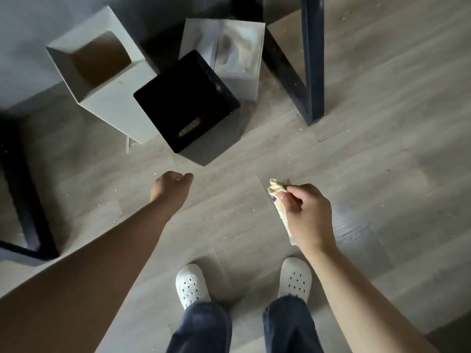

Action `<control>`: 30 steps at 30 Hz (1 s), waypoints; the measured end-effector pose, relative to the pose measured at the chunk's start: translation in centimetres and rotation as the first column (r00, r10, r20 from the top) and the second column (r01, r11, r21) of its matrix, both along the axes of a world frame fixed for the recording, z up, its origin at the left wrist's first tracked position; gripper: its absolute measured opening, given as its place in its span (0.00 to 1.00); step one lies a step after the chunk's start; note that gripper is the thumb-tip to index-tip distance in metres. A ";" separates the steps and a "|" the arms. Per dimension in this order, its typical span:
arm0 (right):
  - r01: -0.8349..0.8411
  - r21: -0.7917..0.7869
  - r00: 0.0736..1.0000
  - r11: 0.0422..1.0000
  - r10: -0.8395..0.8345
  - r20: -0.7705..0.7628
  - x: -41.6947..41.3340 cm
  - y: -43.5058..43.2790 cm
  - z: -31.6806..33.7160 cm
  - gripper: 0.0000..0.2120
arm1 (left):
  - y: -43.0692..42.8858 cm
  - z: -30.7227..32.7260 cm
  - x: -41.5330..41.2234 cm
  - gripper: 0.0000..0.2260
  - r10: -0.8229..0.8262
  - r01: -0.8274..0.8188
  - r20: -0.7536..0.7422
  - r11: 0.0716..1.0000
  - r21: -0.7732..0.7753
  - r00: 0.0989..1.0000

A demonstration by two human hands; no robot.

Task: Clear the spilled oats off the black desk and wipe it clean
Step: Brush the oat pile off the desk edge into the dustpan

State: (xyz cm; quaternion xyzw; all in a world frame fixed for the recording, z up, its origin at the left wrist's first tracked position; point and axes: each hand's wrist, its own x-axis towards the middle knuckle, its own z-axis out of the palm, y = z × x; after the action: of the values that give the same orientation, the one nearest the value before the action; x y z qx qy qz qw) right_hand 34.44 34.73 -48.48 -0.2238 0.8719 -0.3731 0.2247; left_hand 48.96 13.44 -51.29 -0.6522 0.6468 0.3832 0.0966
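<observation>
Right grip tight around one yellow cloth; left grip slack, empty; three bins ahead.

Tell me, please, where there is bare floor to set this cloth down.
The grey wood floor between the square black bin and the white clogs is free. So is the floor right of the dark desk leg. Crowded: the black bin, pale open-topped bin and white lined bin stand packed together.

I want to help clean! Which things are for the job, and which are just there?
For the job: cloth in right hand, black bin, oat bits on the floor.
Just there: open pale bin, lined white bin, desk leg, white shoes.
</observation>
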 end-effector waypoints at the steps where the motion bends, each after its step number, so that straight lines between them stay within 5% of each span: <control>1: 0.015 -0.005 1.000 1.000 -0.015 0.007 0.1 0.2 -1.2 0.06 | -0.2 -1.4 -0.2 0.13 0.046 -0.046 -0.013 0.999 -0.015 0.999; 9: 0.013 -0.031 0.997 0.999 -0.011 0.072 1.2 -0.5 -9.4 0.06 | -3.9 -9.1 -1.5 0.29 0.108 -0.110 -0.024 0.985 -0.135 0.994; 15: -0.042 -0.018 0.997 0.999 0.043 0.064 2.4 -1.5 -13.0 0.06 | -6.4 -11.6 -1.9 0.27 0.063 -0.087 -0.119 0.975 -0.206 0.991; 21: -0.042 -0.002 0.998 0.999 0.042 0.055 2.3 -2.6 -14.8 0.06 | -7.6 -13.1 -2.0 0.14 0.211 -0.253 -0.226 0.951 -0.179 0.951; 30: -0.021 0.001 1.000 1.000 0.021 0.019 2.8 -1.3 -13.8 0.04 | -2.2 -12.9 0.6 0.14 0.180 -0.192 -0.120 0.977 -0.090 0.976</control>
State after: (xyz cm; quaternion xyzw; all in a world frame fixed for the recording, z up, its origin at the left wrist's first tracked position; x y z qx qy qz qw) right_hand 37.20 33.43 -62.25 -0.2290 0.8676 -0.3723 0.2372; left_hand 49.51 11.25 -64.19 -0.6917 0.6057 0.3932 -0.0089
